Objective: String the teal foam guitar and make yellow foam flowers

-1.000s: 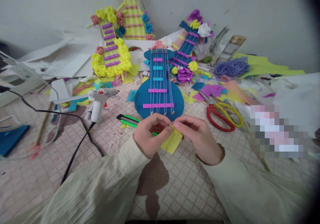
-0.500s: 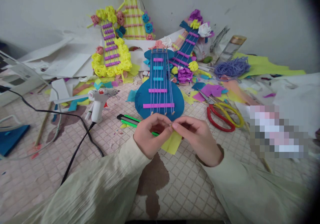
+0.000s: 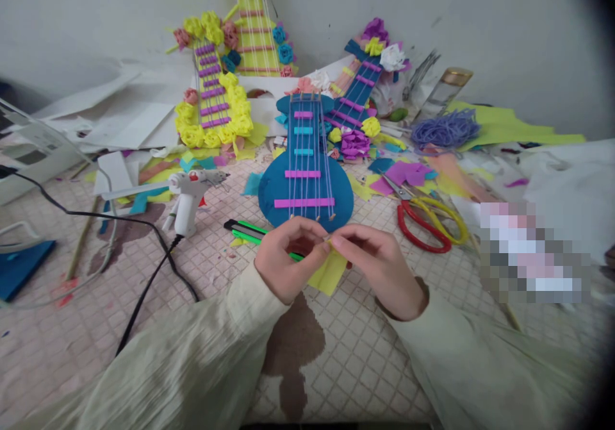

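Between my fingertips is a piece of yellow paper (image 3: 330, 272), its lower part hanging down. My left hand (image 3: 294, 260) pinches its top edge from the left, thumb against index finger. From the right, my right hand (image 3: 379, 264) pinches the same edge, and the fingertips of both hands nearly touch. Just beyond my hands lies a blue paper guitar (image 3: 269, 190) with strings and pink and light blue strips. A green utility knife (image 3: 247, 230) lies partly behind my left hand.
A white glue gun (image 3: 186, 206) with a black cord stands at left. Red and yellow scissors (image 3: 423, 225) lie at right. Behind are a yellow flowered guitar (image 3: 211, 100), another blue guitar (image 3: 358, 100), purple string (image 3: 446, 129), a jar (image 3: 446, 93) and paper scraps.
The top edge of the yellow paper looks slightly more rolled or folded between my fingertips. My hands have barely moved.
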Action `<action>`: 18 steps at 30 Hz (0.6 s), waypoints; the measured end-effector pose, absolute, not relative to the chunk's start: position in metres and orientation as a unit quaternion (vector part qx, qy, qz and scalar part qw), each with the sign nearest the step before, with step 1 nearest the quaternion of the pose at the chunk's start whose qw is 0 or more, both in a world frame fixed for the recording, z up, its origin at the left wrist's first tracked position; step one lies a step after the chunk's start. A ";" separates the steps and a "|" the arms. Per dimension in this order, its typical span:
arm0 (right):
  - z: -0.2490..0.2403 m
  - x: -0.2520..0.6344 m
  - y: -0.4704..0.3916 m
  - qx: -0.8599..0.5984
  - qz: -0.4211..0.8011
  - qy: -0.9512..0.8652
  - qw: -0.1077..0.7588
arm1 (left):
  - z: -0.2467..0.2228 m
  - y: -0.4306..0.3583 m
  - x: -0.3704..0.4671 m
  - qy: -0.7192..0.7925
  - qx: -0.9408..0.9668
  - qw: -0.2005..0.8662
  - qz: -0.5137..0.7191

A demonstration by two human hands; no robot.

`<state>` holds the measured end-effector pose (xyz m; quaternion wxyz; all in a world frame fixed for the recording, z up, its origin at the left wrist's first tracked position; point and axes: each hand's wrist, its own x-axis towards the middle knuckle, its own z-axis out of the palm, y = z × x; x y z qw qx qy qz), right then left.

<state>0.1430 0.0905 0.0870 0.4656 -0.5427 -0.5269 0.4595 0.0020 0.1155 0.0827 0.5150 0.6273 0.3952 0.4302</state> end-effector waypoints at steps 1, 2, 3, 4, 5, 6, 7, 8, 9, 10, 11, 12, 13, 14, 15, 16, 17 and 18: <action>0.087 0.143 0.091 -0.544 0.457 -0.529 0.464 | 0.083 0.116 0.002 0.395 0.627 0.516 0.431; 0.086 0.143 0.091 -0.545 0.455 -0.530 0.463 | 0.083 0.116 0.002 0.394 0.626 0.516 0.432; 0.086 0.143 0.090 -0.547 0.452 -0.532 0.462 | 0.083 0.116 0.003 0.394 0.625 0.516 0.433; 0.086 0.143 0.090 -0.548 0.450 -0.532 0.462 | 0.082 0.116 0.003 0.393 0.625 0.516 0.434; 0.085 0.143 0.090 -0.549 0.449 -0.532 0.462 | 0.082 0.116 0.003 0.392 0.625 0.517 0.434; 0.085 0.143 0.090 -0.548 0.450 -0.532 0.463 | 0.082 0.116 0.003 0.392 0.625 0.517 0.434; 0.085 0.143 0.090 -0.548 0.451 -0.531 0.463 | 0.082 0.116 0.003 0.391 0.625 0.518 0.433; 0.085 0.143 0.090 -0.548 0.453 -0.529 0.463 | 0.082 0.115 0.003 0.390 0.625 0.519 0.433; 0.084 0.143 0.090 -0.548 0.454 -0.528 0.463 | 0.082 0.115 0.003 0.390 0.625 0.520 0.432; 0.084 0.143 0.090 -0.549 0.455 -0.526 0.464 | 0.083 0.115 0.003 0.391 0.625 0.521 0.431; 0.084 0.143 0.090 -0.549 0.456 -0.524 0.464 | 0.083 0.115 0.003 0.391 0.624 0.521 0.430; 0.084 0.143 0.090 -0.549 0.456 -0.524 0.465 | 0.083 0.115 0.002 0.392 0.624 0.523 0.429; 0.084 0.143 0.090 -0.548 0.456 -0.524 0.466 | 0.083 0.115 0.002 0.392 0.623 0.524 0.428; 0.084 0.143 0.090 -0.548 0.456 -0.524 0.466 | 0.083 0.115 0.001 0.392 0.622 0.526 0.427; 0.084 0.143 0.090 -0.548 0.456 -0.524 0.467 | 0.083 0.115 0.001 0.391 0.621 0.528 0.427; 0.084 0.143 0.090 -0.548 0.457 -0.523 0.467 | 0.083 0.115 0.001 0.391 0.620 0.529 0.427; 0.084 0.143 0.090 -0.549 0.457 -0.522 0.467 | 0.082 0.115 0.001 0.392 0.620 0.529 0.427; 0.085 0.143 0.090 -0.550 0.458 -0.520 0.467 | 0.082 0.115 0.001 0.392 0.621 0.528 0.427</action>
